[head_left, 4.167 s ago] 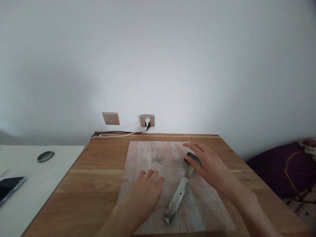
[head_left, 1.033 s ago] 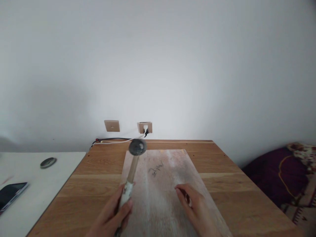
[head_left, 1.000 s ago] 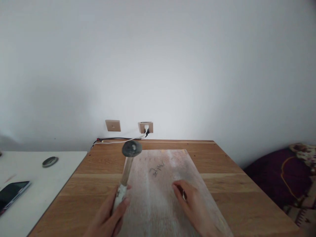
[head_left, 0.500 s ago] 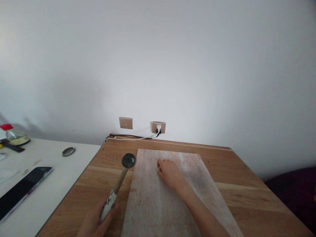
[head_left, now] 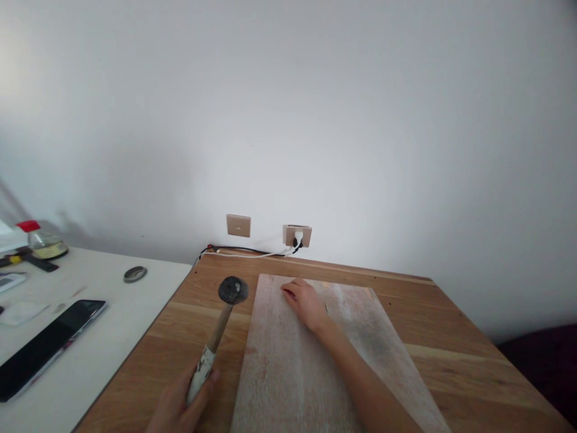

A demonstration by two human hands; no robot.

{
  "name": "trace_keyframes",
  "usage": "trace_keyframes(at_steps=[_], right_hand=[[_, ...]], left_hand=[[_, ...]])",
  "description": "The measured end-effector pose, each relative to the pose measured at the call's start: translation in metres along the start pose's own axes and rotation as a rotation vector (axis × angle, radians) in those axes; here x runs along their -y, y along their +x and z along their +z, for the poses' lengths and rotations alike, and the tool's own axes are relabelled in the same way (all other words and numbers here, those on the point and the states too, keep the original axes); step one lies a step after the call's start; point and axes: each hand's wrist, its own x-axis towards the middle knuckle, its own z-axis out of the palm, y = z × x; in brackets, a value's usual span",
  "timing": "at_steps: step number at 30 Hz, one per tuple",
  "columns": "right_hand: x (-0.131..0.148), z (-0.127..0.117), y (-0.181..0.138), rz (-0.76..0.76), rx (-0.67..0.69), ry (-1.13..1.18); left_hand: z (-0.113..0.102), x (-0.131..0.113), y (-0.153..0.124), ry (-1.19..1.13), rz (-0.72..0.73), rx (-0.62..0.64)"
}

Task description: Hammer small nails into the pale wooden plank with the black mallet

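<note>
My left hand point(head_left: 183, 404) is wrapped round the pale, paint-worn handle of a rubber mallet point(head_left: 232, 291). The mallet's black round head is raised to the left of a whitish wooden board point(head_left: 288, 367). Over the far left part of that board lies my right hand point(head_left: 303, 304), its thumb and fingertips pinched together. Whatever is between those fingertips is too small to make out. Just right of this hand a tiny thin thing point(head_left: 327, 307) sticks up from the board; its kind is unclear.
The board lies on a brown wooden table point(head_left: 451, 337) against the wall. Cables point(head_left: 252, 254) run along its back edge to a socket point(head_left: 298, 236). On the white table at left are a phone point(head_left: 49, 343), a roll of tape point(head_left: 135, 274) and a red-capped bottle point(head_left: 45, 243).
My right hand has shifted slightly left on the board, uncovering the thin thing beside it. The mallet stays raised in my left hand. The view has turned a little left.
</note>
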Motion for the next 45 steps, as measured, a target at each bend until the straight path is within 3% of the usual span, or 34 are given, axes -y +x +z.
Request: trace_keyframes(at_steps=[8,14,18,24,29,45], right_hand=[[-0.002,0.011,0.001,0.017,0.016,0.005],[-0.007,0.014,0.006,0.088,0.009,0.031],[-0.008,-0.001,-0.008,0.099,0.004,0.019],[-0.018,-0.037,-0.057,0.056,0.12,-0.008],[-0.023,-0.049,-0.084,0.014,0.183,-0.012],[-0.01,-0.054,-0.062,0.015,0.263,-0.072]], left_hand=[[0.002,-0.003,0.004,0.012,0.048,0.043],[0.012,-0.043,0.019,-0.024,0.112,0.208],[0.023,-0.062,0.035,-0.04,0.164,0.237],[0.029,-0.059,0.048,0.006,0.213,0.277],[0.026,-0.059,0.048,0.023,0.199,0.282],[0.031,-0.065,0.044,0.017,0.191,0.313]])
